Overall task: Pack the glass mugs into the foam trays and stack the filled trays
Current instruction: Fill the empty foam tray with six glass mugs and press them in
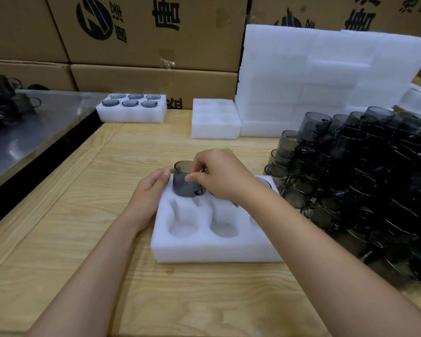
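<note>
My right hand [219, 176] pinches the rim of a smoky glass mug [185, 183], held upright at the far-left pocket of the foam tray [204, 249]. My left hand [148, 193] lies with relaxed fingers against the tray's left edge, grasping nothing. Both near pockets in view are unfilled. A heap of mugs [362, 178] sits to the right; a filled tray [131, 113] stands at the far left of the wooden table [71, 215].

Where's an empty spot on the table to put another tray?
Bare wood lies left of the foam tray, toward the metal table, and between it and the filled tray and empty trays behind. The right side is crowded with the mug pile.
</note>
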A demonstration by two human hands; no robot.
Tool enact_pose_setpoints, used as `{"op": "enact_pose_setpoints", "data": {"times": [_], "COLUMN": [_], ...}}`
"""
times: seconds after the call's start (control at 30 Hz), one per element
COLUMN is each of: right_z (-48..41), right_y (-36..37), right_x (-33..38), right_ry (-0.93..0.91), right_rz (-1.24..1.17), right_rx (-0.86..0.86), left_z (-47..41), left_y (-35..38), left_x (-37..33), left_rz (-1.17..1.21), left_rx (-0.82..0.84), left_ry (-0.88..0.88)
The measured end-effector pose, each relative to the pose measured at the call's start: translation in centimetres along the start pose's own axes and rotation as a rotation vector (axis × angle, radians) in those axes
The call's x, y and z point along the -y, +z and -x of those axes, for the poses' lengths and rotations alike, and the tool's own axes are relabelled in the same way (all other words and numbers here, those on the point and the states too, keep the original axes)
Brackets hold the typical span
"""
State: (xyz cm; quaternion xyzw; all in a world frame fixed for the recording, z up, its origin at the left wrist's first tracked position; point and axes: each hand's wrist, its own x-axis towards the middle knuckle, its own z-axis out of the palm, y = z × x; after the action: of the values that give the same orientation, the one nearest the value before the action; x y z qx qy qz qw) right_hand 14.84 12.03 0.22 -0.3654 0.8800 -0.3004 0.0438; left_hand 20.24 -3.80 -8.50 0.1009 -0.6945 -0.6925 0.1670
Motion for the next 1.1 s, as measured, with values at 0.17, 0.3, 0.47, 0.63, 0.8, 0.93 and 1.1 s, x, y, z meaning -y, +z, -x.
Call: {"op": "enact_pose_setpoints", "data": {"times": [0.17,0.3,0.47,0.63,0.8,0.93,1.1], "right_z": [0.4,0.4,1.0,1.0,2.6,3.2,3.2], "right_y": [0.9,1.4,2.3,2.5,4.3,4.6,4.2], "right_x": [0.5,0.9,0.3,-0.6,-1.8,-2.0,-1.8], "right_ry": [0.013,0.002,-0.035,-0.045,-0.106,-0.080,-0.058], "right_rz": [0.087,0.175,0.205,0.191,0.467,0.405,0.347], "right_rx": [0.024,0.045,0.052,0.011,0.163,0.212,0.238], "left_z": [0.2,0.1,-0.2,-0.2,-0.4,-0.2,-0.1], "left_y": [0.0,-0.1,-0.4,-0.4,-0.4,-0.4,-0.4], "left_x": [-0.1,0.1,0.4,0.4,0.5,0.5,0.5], "left_rz": [0.056,0.097,0.082,0.132,0.129,0.111,0.121], "left_rx": [0.062,0.073,0.100,0.116,0.112,0.115,0.118], "left_ry": [0.005,-0.002,-0.019,-0.020,-0.020,0.016,0.014]}}
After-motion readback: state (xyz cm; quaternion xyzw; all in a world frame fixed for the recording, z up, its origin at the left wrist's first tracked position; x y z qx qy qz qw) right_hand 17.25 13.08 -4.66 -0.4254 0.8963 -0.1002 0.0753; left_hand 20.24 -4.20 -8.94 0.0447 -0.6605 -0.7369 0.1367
